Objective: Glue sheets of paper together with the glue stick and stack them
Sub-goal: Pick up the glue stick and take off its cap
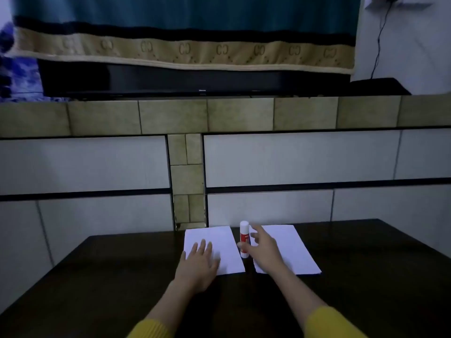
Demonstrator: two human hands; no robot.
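A dark surface (pixel 366 276) carries two white sheets side by side. The left sheet (pixel 219 240) lies under the left hand (pixel 199 261), which rests flat on it, fingers straight. The right sheet (pixel 292 250) lies under the right hand (pixel 262 250), whose fingers are spread, thumb touching the glue stick (pixel 244 237). The stick stands upright between the sheets, white cap on; its red label is too blurred to read.

A dark table (pixel 366 264) fills the lower frame; two sheets (pixel 219 240) (pixel 292 250) are laid centre, a glue stick (pixel 244 237) stood upright between.
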